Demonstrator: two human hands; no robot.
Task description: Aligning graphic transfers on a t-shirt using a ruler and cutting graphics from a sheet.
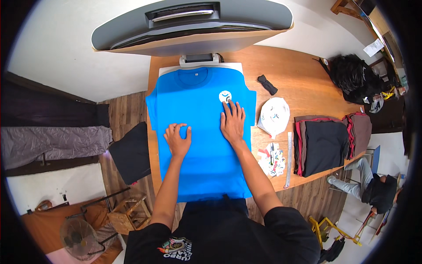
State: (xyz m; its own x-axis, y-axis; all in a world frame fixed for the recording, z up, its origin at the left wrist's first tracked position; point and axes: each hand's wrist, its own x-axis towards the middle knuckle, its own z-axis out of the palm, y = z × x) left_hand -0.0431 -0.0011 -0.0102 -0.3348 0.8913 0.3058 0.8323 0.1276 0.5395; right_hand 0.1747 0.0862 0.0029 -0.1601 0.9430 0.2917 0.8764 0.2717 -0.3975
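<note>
A bright blue T-shirt (198,105) lies spread flat on the white lower plate of a heat press, its collar at the far end. On its right chest area sits a round white transfer (225,96) with dark and blue marks. My right hand (233,123) lies on the shirt with its fingers stretched out, the fingertips at the lower edge of the transfer. My left hand (177,139) rests on the shirt's left middle, fingers spread and somewhat bent, holding nothing. Above the collar the press's grey upper plate (193,37) stands raised.
Right of the shirt, the wooden table (303,70) holds a white round bundle (274,115), a black rolled cloth (267,85), cut stickers (273,160), a ruler (289,160) and folded dark garments (325,143). A black bag (354,77) lies farther back. Another person (373,189) sits at the right.
</note>
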